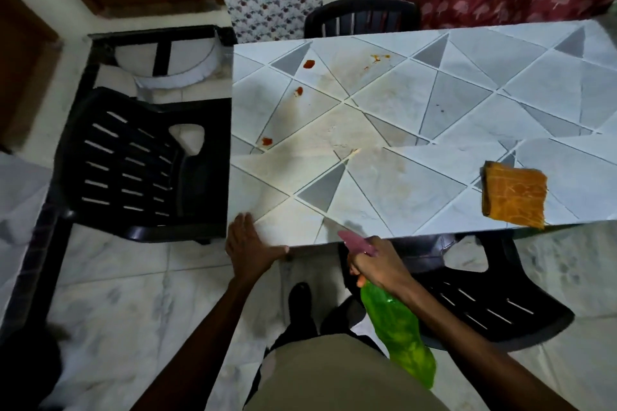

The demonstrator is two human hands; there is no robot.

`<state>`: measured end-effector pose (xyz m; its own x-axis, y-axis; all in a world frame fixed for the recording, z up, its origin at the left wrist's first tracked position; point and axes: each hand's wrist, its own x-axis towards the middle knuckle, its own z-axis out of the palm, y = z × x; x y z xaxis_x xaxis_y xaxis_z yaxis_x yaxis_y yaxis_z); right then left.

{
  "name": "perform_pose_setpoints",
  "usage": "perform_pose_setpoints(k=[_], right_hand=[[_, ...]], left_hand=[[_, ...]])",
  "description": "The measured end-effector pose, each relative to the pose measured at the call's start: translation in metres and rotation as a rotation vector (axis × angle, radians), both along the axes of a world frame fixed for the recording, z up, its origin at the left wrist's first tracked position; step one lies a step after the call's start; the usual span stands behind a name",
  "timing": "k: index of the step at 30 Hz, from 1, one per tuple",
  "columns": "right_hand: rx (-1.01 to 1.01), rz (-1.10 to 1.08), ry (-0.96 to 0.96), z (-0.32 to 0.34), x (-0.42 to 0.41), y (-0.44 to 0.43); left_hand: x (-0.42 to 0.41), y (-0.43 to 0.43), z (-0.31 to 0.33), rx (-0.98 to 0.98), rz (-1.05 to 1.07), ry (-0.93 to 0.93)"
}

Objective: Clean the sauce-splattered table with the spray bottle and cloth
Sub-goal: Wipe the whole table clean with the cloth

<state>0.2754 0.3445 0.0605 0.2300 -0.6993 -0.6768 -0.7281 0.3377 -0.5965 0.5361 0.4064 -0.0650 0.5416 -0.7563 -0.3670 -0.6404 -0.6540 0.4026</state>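
Observation:
A table [434,110] with a grey triangle pattern carries red sauce spots [309,64] along its left side and a thin smear at the far middle. My right hand [377,264] grips a green spray bottle [400,334] by its neck, with the pink nozzle pointing over the near table edge. My left hand [252,248] rests flat on the table's near left corner, fingers straight. A folded orange cloth [514,195] lies near the front right edge, apart from both hands.
A black plastic chair [133,163] stands at the table's left end, another [364,17] at the far side, and a third [484,304] is tucked under the near edge by my right arm. Pale floor tiles lie below.

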Motion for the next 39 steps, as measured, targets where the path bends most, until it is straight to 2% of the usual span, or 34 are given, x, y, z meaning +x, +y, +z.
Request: perform_pose_setpoints(k=[3, 6, 10, 15, 20, 25, 32, 36, 39], right_hand=[[0.034, 0.132, -0.023, -0.001, 0.034, 0.006], [0.002, 0.272, 0.034, 0.004, 0.067, 0.02], [-0.057, 0.323, 0.089, 0.003, 0.08, 0.029], [-0.068, 0.119, 0.173, 0.003, 0.044, 0.036], [-0.142, -0.307, 0.3, -0.013, -0.024, 0.049], [-0.139, -0.627, 0.327, -0.024, -0.078, 0.071], [-0.151, -0.759, 0.17, -0.025, -0.099, 0.079], [-0.228, -0.831, 0.053, 0.012, -0.106, 0.06], [-0.272, -0.885, -0.108, 0.049, -0.125, 0.034]], left_hand=[[0.023, 0.016, 0.01, -0.015, 0.075, 0.018], [0.043, 0.027, 0.016, -0.007, 0.116, 0.047], [0.056, 0.035, 0.013, -0.023, 0.072, 0.075], [0.046, 0.025, 0.006, -0.089, -0.149, -0.077], [0.012, -0.001, 0.002, -0.1, -0.398, -0.061], [-0.022, -0.029, 0.005, -0.083, -0.564, -0.019], [-0.071, -0.065, 0.017, -0.092, -0.75, -0.03], [-0.106, -0.09, 0.023, -0.089, -0.811, 0.002], [-0.137, -0.113, 0.027, -0.084, -0.833, 0.024]])
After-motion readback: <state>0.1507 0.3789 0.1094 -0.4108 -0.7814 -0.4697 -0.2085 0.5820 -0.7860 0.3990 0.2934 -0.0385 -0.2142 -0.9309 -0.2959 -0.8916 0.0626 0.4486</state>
